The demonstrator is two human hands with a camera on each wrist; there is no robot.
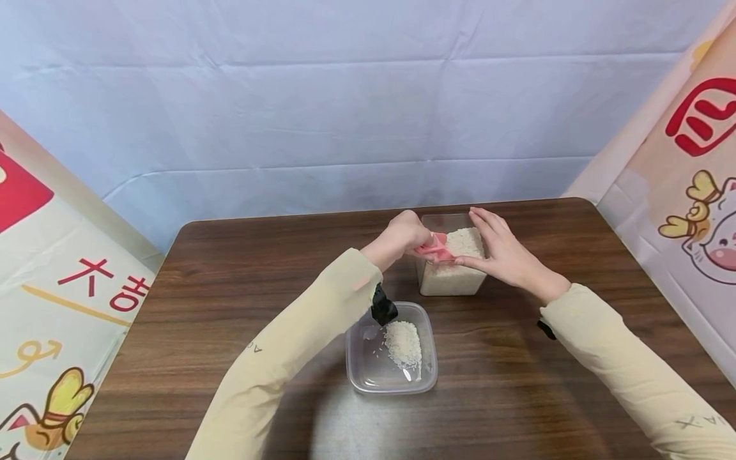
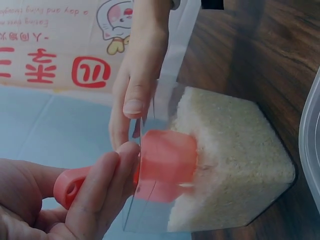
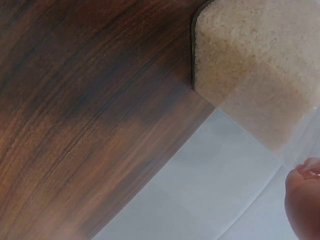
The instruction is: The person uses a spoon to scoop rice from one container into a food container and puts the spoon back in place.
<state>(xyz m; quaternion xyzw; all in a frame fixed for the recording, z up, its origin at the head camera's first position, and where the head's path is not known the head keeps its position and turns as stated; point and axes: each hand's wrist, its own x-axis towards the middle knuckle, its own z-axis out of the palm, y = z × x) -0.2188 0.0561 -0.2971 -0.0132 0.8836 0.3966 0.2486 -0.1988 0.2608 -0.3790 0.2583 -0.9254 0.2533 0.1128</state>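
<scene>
Brown wooden table (image 1: 241, 268): it carries two clear containers, well inside its edges.

Tall clear container (image 1: 452, 281): stands at the far side, about full of rice (image 1: 464, 243). The right hand (image 1: 506, 255) steadies it, fingers straight and together against its right wall and rim.

Shallow clear tub (image 1: 368, 374): sits nearer the person, just beside the tall container, and holds a small heap of rice (image 1: 402, 345) to its right of middle.

Left hand (image 1: 402, 237): fingers and thumb are curled round the handle of a pink scoop (image 1: 436, 248). The left wrist view shows the scoop's bowl (image 2: 167, 162) inside the tall container, its edge pushed into the rice face.

Judgement: the step in hand is loading the scoop. The next move calls for a level lift clear of the rim and a short carry to the tub, with the container held firm to prevent spilling.
</scene>
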